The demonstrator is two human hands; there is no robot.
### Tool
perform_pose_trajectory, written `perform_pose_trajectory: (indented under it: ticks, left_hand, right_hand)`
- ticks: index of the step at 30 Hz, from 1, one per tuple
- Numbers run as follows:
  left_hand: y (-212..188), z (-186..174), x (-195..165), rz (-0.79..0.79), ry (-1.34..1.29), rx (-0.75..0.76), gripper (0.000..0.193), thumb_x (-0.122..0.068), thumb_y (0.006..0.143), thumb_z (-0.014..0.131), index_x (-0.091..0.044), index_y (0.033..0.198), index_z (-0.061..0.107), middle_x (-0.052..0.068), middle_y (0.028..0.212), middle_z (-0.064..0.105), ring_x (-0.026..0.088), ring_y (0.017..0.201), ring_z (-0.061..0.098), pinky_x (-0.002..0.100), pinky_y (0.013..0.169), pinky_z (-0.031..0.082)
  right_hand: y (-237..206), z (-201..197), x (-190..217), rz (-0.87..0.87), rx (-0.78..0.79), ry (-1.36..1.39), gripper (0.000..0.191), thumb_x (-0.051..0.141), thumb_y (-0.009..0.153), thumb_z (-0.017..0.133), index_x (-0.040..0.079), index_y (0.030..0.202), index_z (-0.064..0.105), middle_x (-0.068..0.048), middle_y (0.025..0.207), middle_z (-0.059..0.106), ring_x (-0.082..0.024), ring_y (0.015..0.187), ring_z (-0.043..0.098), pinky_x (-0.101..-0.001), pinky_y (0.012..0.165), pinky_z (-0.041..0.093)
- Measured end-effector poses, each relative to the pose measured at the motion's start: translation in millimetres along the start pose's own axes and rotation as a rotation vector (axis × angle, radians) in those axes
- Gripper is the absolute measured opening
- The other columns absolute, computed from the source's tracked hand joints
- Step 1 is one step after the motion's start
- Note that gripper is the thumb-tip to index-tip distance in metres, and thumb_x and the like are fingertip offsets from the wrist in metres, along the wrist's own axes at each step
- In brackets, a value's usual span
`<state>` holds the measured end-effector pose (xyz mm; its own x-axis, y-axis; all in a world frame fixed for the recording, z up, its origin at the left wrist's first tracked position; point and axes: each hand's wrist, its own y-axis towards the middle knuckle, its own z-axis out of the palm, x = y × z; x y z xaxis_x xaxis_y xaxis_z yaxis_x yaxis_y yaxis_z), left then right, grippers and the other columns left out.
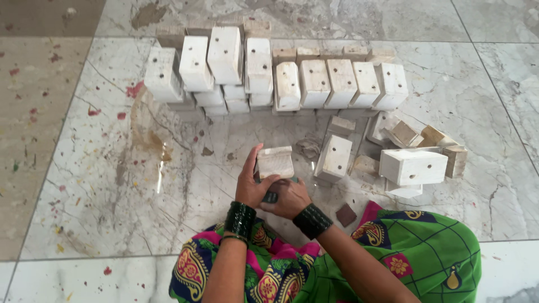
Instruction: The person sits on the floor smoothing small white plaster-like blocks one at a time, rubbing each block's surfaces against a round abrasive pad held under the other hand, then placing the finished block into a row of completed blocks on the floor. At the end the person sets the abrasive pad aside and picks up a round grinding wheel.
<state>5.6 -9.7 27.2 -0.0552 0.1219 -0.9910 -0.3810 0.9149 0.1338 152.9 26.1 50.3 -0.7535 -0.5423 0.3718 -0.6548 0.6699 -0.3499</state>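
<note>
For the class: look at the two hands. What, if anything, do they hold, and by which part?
The left hand grips a pale wooden block by its left side. The right hand meets its lower edge; something dark shows beneath, unclear.

Left hand [251,185] and right hand [289,197] clasp a pale wooden block [275,161]; loose blocks [412,166] lie just right of the grip; stacked rows of blocks [269,73] stand beyond it.

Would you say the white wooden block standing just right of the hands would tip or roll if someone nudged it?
The block looks rigid and flat-faced, so rolling seems unlikely. It stands tilted against other pieces, so a nudge would probably topple it. Its painted faces look smooth, perhaps slightly slippery on the marble floor.
</note>
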Motion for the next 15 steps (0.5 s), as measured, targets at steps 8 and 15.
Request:
perform_pose_trajectory:
  ticks: [8, 15]
  left_hand:
    - [-1.8, 1.1, 4.0, -0.022, -0.073, 0.018, 0.09, -0.001, 0.08, 0.083, -0.014, 0.158, 0.038, 0.012, 0.144, 0.058, 0.02, 0.128, 0.061, 0.037, 0.106, 0.055]
    - [-1.0, -1.2, 3.2, -0.027, -0.074, 0.032, 0.092, -0.002, 0.078, 0.083, -0.015, 0.157, 0.037, 0.01, 0.143, 0.059, 0.019, 0.126, 0.063, 0.036, 0.106, 0.056]
  right_hand:
    - [-1.7, 1.6, -9.9, -0.141, -0.122, 0.036, 0.061, 0.065, 0.073, 0.075, 0.023, 0.118, 0.075, 0.002, 0.128, 0.072, -0.019, 0.128, 0.06, -0.066, 0.104, 0.037]
    - [-2.5, 1.3, -10.4, -0.374, -0.31, 0.05, 0.063, 0.059, 0.066, 0.081, 0.018, 0.114, 0.076, -0.006, 0.126, 0.07, -0.026, 0.124, 0.061, -0.0664, 0.087, 0.037]
